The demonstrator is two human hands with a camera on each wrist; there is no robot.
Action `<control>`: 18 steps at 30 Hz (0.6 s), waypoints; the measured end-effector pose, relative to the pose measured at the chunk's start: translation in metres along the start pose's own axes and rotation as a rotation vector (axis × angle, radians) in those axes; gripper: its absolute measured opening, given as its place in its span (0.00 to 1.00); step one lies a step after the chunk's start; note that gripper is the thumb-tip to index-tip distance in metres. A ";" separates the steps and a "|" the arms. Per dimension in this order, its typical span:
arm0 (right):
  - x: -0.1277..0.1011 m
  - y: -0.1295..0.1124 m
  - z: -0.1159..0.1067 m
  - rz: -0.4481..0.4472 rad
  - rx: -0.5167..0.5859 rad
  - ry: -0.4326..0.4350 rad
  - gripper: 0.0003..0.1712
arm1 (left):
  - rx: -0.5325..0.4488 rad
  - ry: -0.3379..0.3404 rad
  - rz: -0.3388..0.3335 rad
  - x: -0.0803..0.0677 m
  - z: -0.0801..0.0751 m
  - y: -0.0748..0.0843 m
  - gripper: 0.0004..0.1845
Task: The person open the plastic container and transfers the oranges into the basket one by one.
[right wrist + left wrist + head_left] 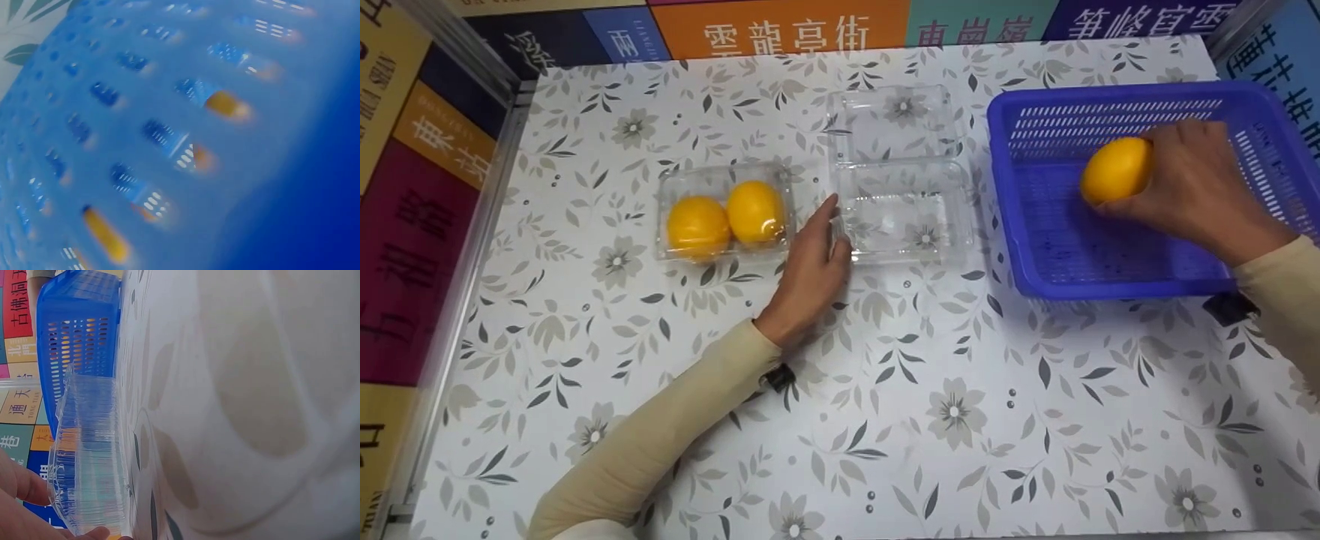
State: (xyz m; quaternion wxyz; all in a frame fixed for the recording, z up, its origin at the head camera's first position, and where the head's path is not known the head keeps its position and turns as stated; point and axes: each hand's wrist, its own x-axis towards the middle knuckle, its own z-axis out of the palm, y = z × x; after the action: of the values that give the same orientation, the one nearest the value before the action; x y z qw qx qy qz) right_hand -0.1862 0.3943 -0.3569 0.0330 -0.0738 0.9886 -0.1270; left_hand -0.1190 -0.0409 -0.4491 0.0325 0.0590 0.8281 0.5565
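My right hand (1192,180) grips a deep-yellow, egg-shaped lemon (1114,171) inside the blue-purple plastic basket (1024,281). The right wrist view shows mostly the slotted basket wall (169,73), with bits of yellow behind the slots; the hand itself is hidden there. My left hand (810,262) rests along the left side of a clear plastic clamshell box (900,247), its lid laid back and nothing inside. Up close, the left fingertips (38,490) touch the rim of that clear box (90,478). Left of this hand, another clear box (721,176) holds two lemons (699,226).
A white tablecloth (870,420) with grey leaves and flowers covers the table. Coloured panels with large characters (787,30) stand behind it and along the left side. A metal frame edge (465,300) runs down the left.
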 end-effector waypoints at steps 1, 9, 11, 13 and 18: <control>0.000 0.001 0.000 0.003 -0.005 -0.007 0.52 | -0.003 0.001 0.000 0.000 0.000 0.000 0.36; -0.004 0.011 0.001 0.021 -0.047 -0.058 0.53 | -0.038 0.000 0.011 0.000 0.000 0.000 0.36; -0.004 0.012 -0.001 0.016 -0.050 -0.070 0.53 | -0.043 -0.001 0.013 -0.001 0.000 0.000 0.36; -0.006 0.012 -0.003 0.014 -0.056 -0.083 0.53 | -0.048 -0.003 0.013 -0.001 0.000 0.000 0.36; -0.007 0.014 -0.009 0.015 -0.087 -0.121 0.54 | -0.054 -0.009 0.007 -0.002 0.000 -0.001 0.36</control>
State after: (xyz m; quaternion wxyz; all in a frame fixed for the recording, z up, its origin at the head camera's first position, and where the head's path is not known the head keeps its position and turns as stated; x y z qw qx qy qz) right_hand -0.1819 0.4108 -0.3512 0.0906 -0.0752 0.9899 -0.0789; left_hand -0.1174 -0.0411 -0.4500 0.0359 0.0636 0.8126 0.5783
